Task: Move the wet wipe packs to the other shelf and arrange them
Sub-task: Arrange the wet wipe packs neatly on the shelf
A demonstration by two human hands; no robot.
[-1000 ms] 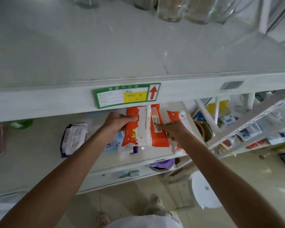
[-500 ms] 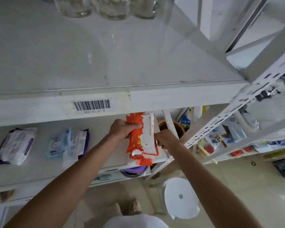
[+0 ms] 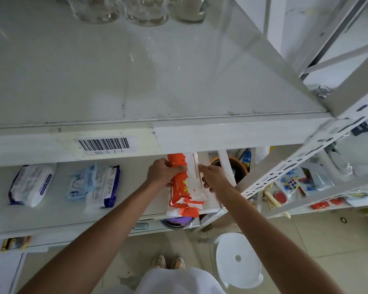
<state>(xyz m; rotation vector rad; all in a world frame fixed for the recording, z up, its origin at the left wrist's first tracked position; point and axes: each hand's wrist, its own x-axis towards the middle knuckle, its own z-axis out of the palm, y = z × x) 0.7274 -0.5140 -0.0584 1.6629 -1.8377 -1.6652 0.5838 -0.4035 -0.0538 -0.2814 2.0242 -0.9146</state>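
So nearest the camera, two bare forearms are stretched up and forward to the lower shelf (image 3: 51, 217), right at its front right corner. The orange wet wipe packs (image 3: 184, 187) are stacked there, and the bottom one is seen hanging a bit over the shelf's front edge, so it isn't seated cleanly yet.

The left hand (image 3: 163, 172) is closed around the left side of the top pack, thumb pressed onto its face, so that pack is properly gripped. The right hand (image 3: 214, 179) is laid against the pack's right edge with fingers curled; whether it's actually pinching the wrapper or just bracing it can't be made out, honestly.

The key bit: the long axis of the top pack is run front to back, from the shelf's front edge toward its rear, and the pack is caught between the two hands. The left hand looks like the one doing the carrying, so any lift or nudge would probably be led from that side.

Further left on the same shelf, a blue and white pack (image 3: 98, 185) and a white pack (image 3: 31, 184) are left lying well apart from the orange stack.

Above and beyond, the upper shelf (image 3: 157, 81) is seen mostly bare, with glass jars (image 3: 136, 9) lined along its rear edge.
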